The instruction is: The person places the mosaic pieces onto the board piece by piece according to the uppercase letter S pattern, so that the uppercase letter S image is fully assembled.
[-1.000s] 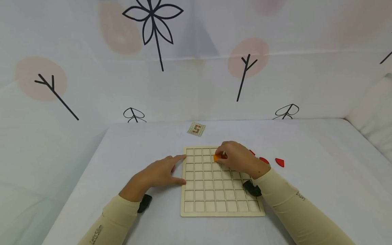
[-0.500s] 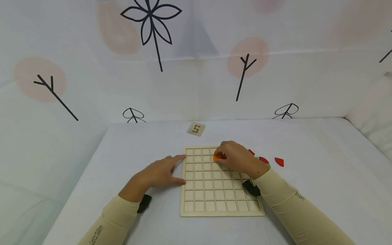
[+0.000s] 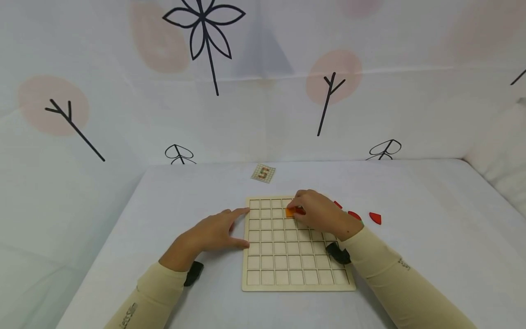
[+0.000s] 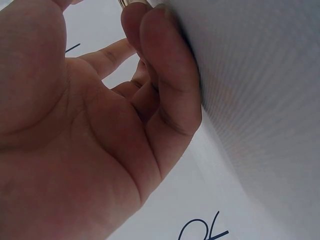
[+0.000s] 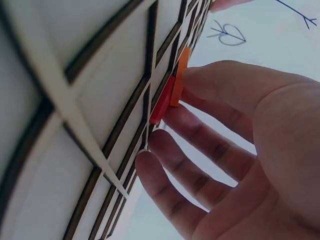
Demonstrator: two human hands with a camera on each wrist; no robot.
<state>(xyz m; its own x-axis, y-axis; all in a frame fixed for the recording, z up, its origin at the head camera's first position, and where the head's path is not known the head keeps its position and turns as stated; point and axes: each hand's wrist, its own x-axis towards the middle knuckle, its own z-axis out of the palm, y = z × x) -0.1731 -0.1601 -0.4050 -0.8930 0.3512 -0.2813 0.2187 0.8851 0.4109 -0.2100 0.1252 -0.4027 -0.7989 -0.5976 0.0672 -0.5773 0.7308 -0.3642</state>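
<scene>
A pale wooden grid board [image 3: 274, 261] lies on the white table. My right hand [image 3: 318, 212] is over its upper part, with thumb and fingers pinching an orange tile [image 3: 290, 213] at a square in the upper rows. In the right wrist view the orange tile [image 5: 180, 77] stands close against a red piece [image 5: 162, 102], which sits in the board right beside it. My left hand [image 3: 211, 231] is at the board's left edge, its spread index finger and thumb touching the frame. The left wrist view shows the palm [image 4: 85, 145] and bent lower fingers near the tabletop.
Loose red pieces [image 3: 375, 218] lie to the right of the board, some partly hidden behind my right hand. Beyond the board is a small pattern card [image 3: 263, 173] with an S-like figure. A printed cloth [image 3: 263, 114] hangs behind the table.
The orange tile and my right fingertips have shifted very slightly left on the board. My left hand has stayed at the board's edge.
</scene>
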